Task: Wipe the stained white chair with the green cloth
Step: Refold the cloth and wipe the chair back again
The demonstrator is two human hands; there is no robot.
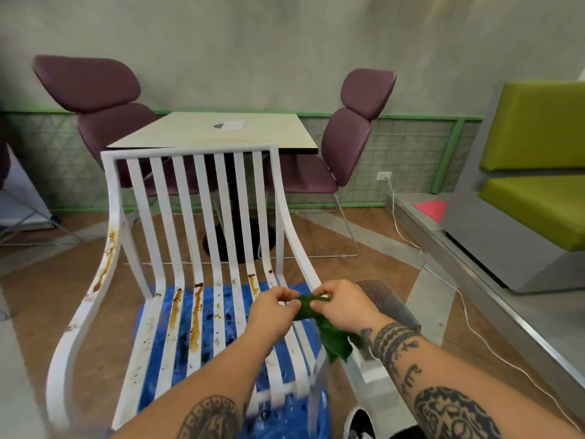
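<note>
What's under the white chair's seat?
A blue sheet with dark spots shows through the slats of the white chair. The slats and the left forearm cover the rest.

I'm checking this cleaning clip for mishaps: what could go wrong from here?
The green cloth is bunched small between the left hand and right hand; wiped that way it may just smear the brown streaks along the seat slats. The stained armrest opposite could easily get missed.
</note>
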